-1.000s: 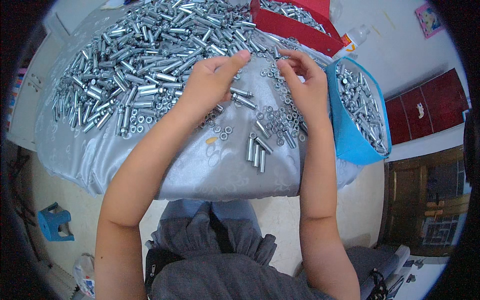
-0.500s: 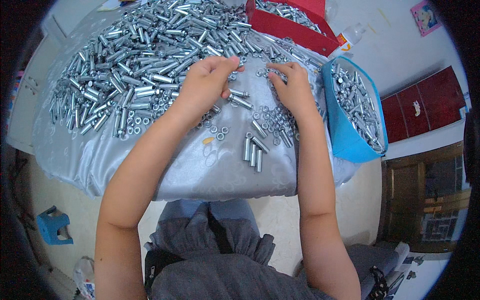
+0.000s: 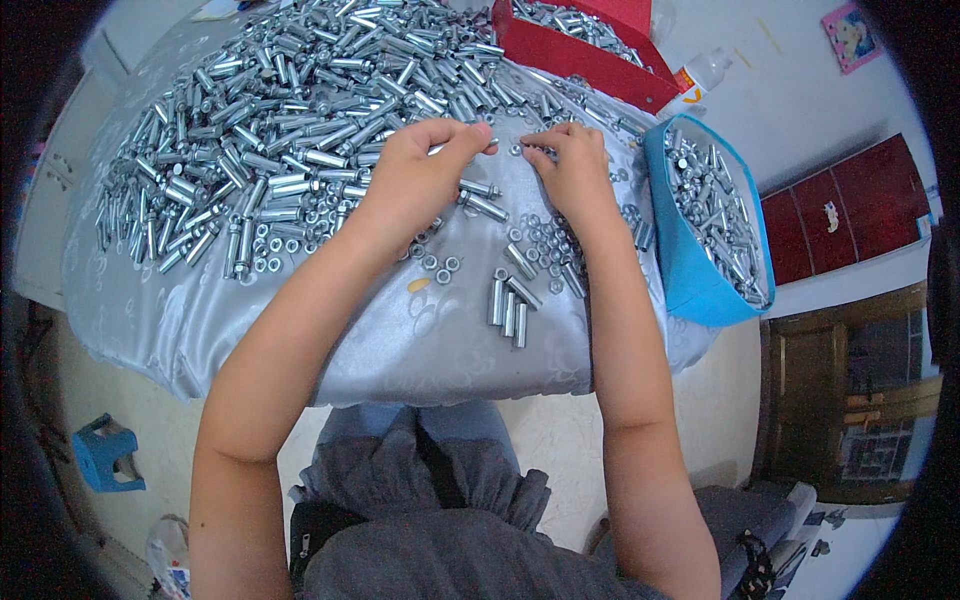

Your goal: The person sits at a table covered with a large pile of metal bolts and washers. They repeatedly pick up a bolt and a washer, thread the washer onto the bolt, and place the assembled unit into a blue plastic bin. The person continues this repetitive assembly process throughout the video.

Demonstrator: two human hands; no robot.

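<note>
My left hand (image 3: 422,172) is closed around a silver expansion bolt, whose end (image 3: 493,143) pokes out past the thumb and forefinger. Just to its right, my right hand (image 3: 574,168) has its thumb and fingertips drawn together beside small nuts. Whatever sits in that pinch is too small to make out. Below the hands lie loose hex nuts (image 3: 545,240) in a cluster, along with several metal sleeves (image 3: 508,310) and two bolts (image 3: 484,205). A big heap of expansion bolts (image 3: 290,130) spreads left of and beyond my left hand.
Bolts fill a blue fabric bin (image 3: 690,285) at the right and a red box (image 3: 580,55) at the back. A clear bottle (image 3: 708,68) stands behind the bins. Shiny grey cloth (image 3: 430,360) covers the table. On the floor at left is a blue stool (image 3: 105,455).
My right hand has shifted slightly left toward the left hand, and its thumb and fingers have come together. The left hand has moved a little to the right, still gripping the bolt.
</note>
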